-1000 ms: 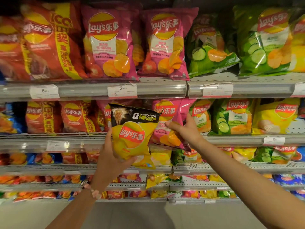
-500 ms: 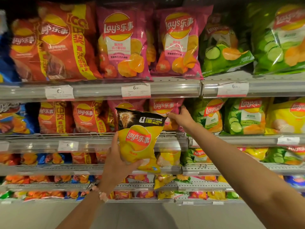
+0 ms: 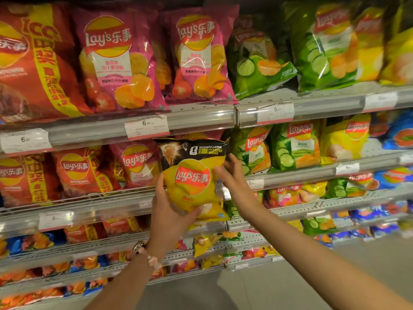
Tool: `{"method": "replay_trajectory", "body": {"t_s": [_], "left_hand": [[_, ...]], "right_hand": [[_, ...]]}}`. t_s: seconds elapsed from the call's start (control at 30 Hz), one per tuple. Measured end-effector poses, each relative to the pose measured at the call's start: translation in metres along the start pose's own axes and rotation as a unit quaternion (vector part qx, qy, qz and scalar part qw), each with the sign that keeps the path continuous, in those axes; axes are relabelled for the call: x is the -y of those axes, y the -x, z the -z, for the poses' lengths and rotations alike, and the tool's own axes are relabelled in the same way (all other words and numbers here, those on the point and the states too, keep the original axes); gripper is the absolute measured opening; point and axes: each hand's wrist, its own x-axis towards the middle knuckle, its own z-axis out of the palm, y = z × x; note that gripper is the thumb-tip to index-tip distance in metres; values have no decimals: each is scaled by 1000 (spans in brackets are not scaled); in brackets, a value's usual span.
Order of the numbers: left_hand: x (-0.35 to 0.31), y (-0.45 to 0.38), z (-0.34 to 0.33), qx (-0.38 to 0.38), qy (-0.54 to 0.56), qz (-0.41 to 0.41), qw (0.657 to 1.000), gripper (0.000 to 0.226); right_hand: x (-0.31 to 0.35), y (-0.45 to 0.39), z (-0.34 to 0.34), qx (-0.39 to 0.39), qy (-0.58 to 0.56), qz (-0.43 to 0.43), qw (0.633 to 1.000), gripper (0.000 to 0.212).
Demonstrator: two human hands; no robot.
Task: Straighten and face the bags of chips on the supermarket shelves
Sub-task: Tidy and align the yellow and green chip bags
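The yellow bag now has both hands on it. A second ago only the left hand held it, while the right hand was reaching into the pink bags on the second shelf; that hand has since come off the pink row and closed its grip on the yellow bag's right edge. The left grip is wrapped around the bag's lower left corner, thumb across the front. The bag hangs upright, logo facing out, in front of the second shelf's rail, not resting on any shelf.

The view has also swung right, bringing more of the green bags into sight.

This reads as a stray: the yellow bag sits before the gap between the pink bags and the green ones, where it does not match either. With both hands on it, the likely next step is carrying it to the yellow row further right, so the facing here is unfinished.
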Motion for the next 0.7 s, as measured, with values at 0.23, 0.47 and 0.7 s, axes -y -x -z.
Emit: {"method": "replay_trajectory", "body": {"t_s": [0.23,0.47,0.7], "left_hand": [[-24,-4,-58,28,-61,-33,997,122],[-46,5,-105,69,-93,-78,990,121],[-75,3,-167,100,-125,-81,984,125]], "right_hand": [[-3,20,28,-77,12,11,997,80],[-7,35,71,-153,45,42,986,84],[-9,37,136,-224,97,32,969,81]]}}
